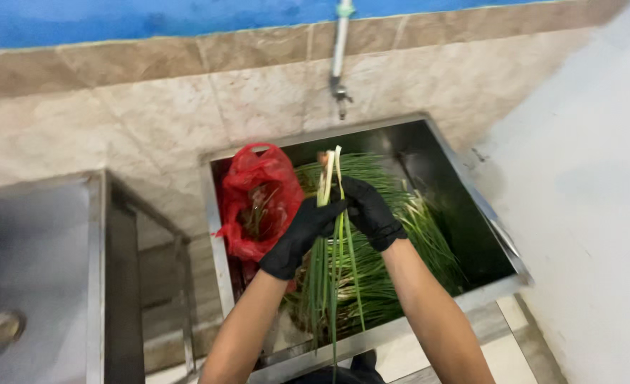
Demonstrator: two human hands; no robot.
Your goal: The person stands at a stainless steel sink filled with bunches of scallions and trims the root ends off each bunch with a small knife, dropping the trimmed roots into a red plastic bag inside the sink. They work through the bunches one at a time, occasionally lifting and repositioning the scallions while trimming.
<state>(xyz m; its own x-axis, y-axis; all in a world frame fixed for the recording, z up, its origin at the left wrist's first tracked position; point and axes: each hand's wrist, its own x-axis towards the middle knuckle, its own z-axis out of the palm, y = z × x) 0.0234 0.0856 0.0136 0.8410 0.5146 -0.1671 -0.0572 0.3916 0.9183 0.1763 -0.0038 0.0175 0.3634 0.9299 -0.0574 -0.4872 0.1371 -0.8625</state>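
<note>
While a beige tiled wall [151,114] fills the far side of the scene, a square steel sink [219,256] sits below it in the middle, with a second steel basin [30,270] well apart at the left edge. A tap [340,64] hangs from the wall just above the far rim of the middle sink. Inside this sink lies a large heap of green onions [400,235], their leaves spread across the right and near parts. A red plastic bag [258,199] slumps against the left inner wall, open at the top, with green scraps showing inside. Above the heap, two hands in black gloves meet in the centre. The left hand [297,238] is clenched around a small bunch of green onion stalks [336,263], and the right hand [370,210] grips the same bunch just beside it, a little higher. The bunch stands nearly upright, pale ends pointing far and up, green leaves trailing down toward the near rim of the sink.
</note>
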